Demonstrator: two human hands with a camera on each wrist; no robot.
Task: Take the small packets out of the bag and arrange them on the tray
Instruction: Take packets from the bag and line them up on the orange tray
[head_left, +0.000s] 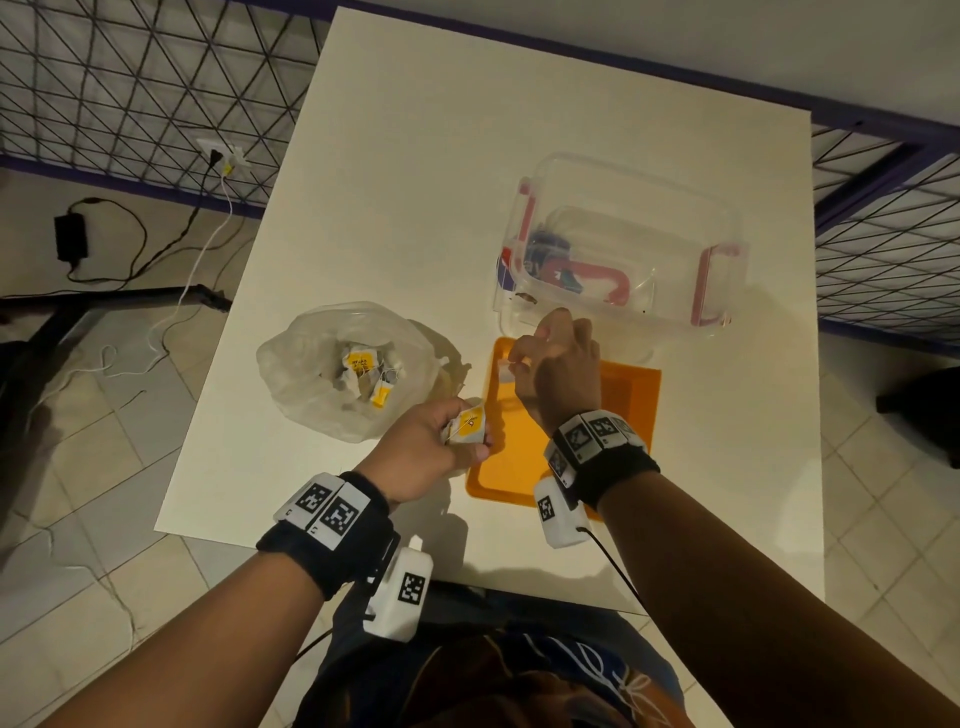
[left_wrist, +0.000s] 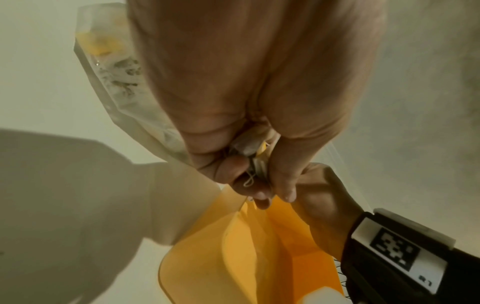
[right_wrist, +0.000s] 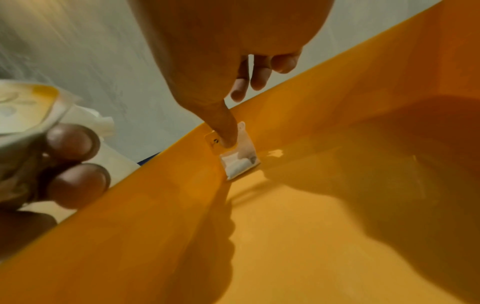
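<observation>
A crumpled clear plastic bag (head_left: 306, 364) lies open on the white table with several yellow-labelled small packets (head_left: 363, 364) inside. My left hand (head_left: 470, 439) hovers between the bag and the orange tray (head_left: 631, 395), gripping a bunch of yellow-labelled packets (head_left: 470, 423); the left wrist view shows them (left_wrist: 250, 149) bunched in curled fingers. My right hand (head_left: 519, 364) is over the tray's far left corner. There its thumb (right_wrist: 226, 127) pins a small clear packet of white powder (right_wrist: 240, 159) against the tray floor by the rim (right_wrist: 155, 185), with curled fingers above it.
A clear lidless plastic container (head_left: 675, 218) with pink clips stands just beyond the tray, holding a few blue and red items. The table's near edge lies close behind my wrists. Cables and a wire grid are on the floor to the left.
</observation>
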